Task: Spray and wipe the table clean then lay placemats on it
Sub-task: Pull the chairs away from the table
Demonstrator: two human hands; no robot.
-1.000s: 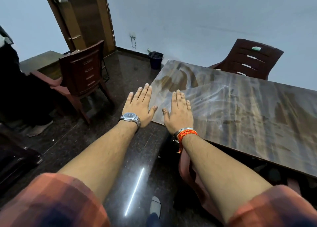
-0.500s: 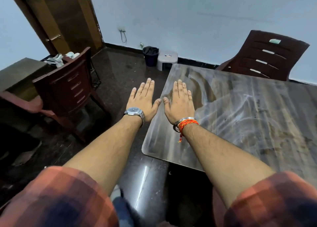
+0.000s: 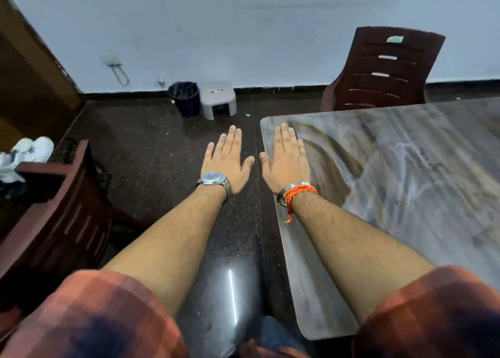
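Observation:
A long table [image 3: 405,184] with a streaky brown and grey top fills the right half of the head view. White smears run across its surface. My right hand [image 3: 286,162] is stretched flat, palm down, over the table's near left corner, holding nothing. My left hand [image 3: 227,160], with a watch on the wrist, is held flat and empty over the dark floor just left of the table edge. No spray bottle, cloth or placemat is in view.
A dark red plastic chair [image 3: 384,70] stands behind the table by the wall. Another red chair [image 3: 54,222] sits at the left. A black bin [image 3: 185,97] and a grey stool [image 3: 217,99] stand against the wall. A wooden door [image 3: 29,81] is far left.
The view has swung to the right and forward; the table now lies to my right instead of ahead. Both hands stay flat and empty, side by side.

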